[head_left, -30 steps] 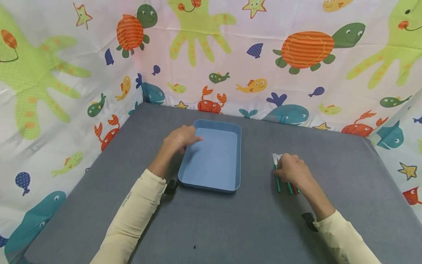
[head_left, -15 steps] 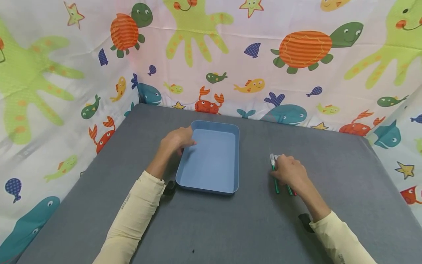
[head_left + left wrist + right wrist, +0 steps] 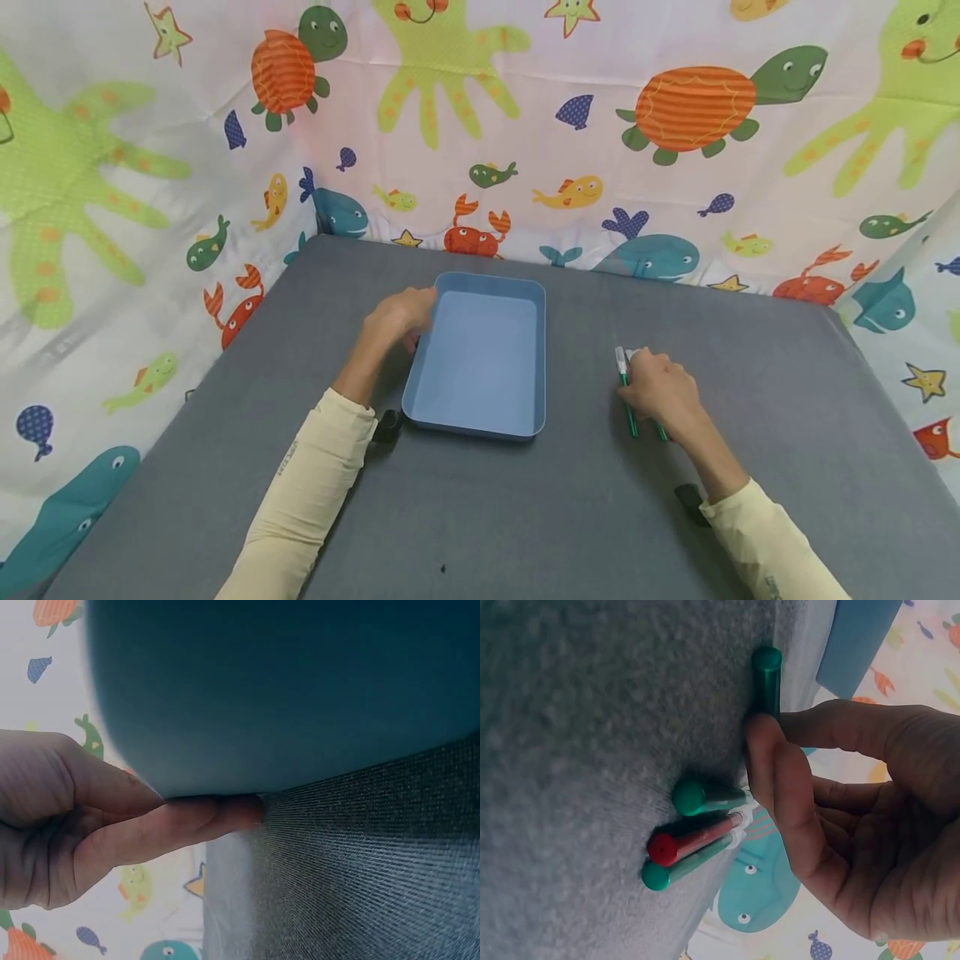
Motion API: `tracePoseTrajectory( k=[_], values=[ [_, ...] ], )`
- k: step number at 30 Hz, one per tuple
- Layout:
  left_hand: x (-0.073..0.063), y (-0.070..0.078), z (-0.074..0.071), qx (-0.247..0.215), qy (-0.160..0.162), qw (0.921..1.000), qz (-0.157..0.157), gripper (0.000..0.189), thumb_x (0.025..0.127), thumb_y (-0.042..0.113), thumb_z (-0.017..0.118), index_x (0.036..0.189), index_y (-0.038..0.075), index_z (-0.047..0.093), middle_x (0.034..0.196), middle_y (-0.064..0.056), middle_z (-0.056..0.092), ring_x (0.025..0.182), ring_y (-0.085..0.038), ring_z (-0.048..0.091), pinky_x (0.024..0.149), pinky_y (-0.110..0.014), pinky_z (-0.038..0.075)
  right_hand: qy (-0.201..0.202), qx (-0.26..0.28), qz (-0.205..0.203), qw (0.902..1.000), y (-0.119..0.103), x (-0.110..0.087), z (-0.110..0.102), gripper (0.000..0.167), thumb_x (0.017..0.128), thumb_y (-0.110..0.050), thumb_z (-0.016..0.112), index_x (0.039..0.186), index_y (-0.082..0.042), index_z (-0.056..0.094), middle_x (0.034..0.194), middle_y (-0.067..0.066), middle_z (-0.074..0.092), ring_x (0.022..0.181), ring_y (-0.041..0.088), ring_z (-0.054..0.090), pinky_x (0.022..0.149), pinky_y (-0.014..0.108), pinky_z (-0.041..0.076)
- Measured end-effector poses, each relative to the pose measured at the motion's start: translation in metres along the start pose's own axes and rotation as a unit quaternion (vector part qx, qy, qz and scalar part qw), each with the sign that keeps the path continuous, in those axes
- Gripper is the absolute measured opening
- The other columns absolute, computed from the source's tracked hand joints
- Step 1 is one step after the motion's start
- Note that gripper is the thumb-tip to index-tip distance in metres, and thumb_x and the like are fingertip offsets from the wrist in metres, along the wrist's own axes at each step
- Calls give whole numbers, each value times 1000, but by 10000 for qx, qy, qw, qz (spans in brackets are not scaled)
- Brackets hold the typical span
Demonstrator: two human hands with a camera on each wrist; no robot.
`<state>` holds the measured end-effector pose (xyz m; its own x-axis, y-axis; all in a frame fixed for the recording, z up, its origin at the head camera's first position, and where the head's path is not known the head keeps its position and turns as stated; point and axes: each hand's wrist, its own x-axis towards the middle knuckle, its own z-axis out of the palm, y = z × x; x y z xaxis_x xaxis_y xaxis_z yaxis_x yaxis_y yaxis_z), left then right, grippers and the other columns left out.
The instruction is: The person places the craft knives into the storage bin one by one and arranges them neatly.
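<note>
A shallow blue tray (image 3: 480,367) rests on the grey table. At its upper left side my left hand (image 3: 401,315) holds the wall. In the left wrist view, fingers (image 3: 172,821) lie along the outside of the tray (image 3: 285,690), and another digit disappears behind the edge. My right hand (image 3: 663,387) pinches a slim green pen-like stick (image 3: 768,682) with a clear whitish end. Close by lie a second green stick (image 3: 697,796), a red stick (image 3: 697,840) and another green one (image 3: 690,868). Their far ends are partly hidden behind my fingers.
Behind and beside the grey table (image 3: 570,500) hangs a white curtain (image 3: 450,167) printed with sea animals. A dark wrist device (image 3: 387,426) sits under the left wrist, another (image 3: 692,504) under the right. The tray stands left of the sticks.
The left digit that reached over the tray's inside has drawn back to the rim. My right hand stays over the sticks, and the red one has gone out of sight in the head view.
</note>
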<state>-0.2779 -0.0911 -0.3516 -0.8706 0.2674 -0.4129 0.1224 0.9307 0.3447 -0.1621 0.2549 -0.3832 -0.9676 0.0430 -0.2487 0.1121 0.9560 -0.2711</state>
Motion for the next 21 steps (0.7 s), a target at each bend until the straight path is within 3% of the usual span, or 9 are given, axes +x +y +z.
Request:
tracePoseTrajectory(
  k=[4,9,12,16,21],
  values=[
    [-1,-1,0,-47,2,10000,-15,54,105,3,54,157,5,38,139,-25,62,65,-23,75,56,-27,54,80,7,17,10000,-3,-2,0,33,95,-15,67,66,-10,53,58,2,55,52,16,57,51,31,39],
    [0,0,1,-12,49,10000,-4,50,104,3,54,153,5,42,131,-24,67,64,-22,75,55,-27,53,502,113,-159,9985,-9,-6,-3,38,89,-16,64,58,-17,43,56,-6,36,52,14,41,48,31,31],
    [0,2,2,99,92,9999,-28,51,104,1,53,153,3,41,133,-25,66,64,-22,75,54,-26,51,690,226,-264,9970,-15,-9,-6,35,87,-15,62,59,-17,43,57,-7,32,53,13,37,48,31,29],
    [-1,3,3,52,73,9999,-115,55,104,0,52,157,4,37,140,-26,61,68,-23,75,56,-27,52,801,344,-369,9955,-26,-12,-12,25,89,-15,63,67,-12,52,60,-5,34,56,13,38,50,31,28],
    [-3,4,2,17,63,9999,-105,54,104,1,54,156,3,38,139,-26,62,73,-26,77,61,-29,55,814,522,-442,9943,-41,-15,-17,16,92,-18,65,92,-2,68,67,1,49,60,17,48,52,32,36]
  ],
)
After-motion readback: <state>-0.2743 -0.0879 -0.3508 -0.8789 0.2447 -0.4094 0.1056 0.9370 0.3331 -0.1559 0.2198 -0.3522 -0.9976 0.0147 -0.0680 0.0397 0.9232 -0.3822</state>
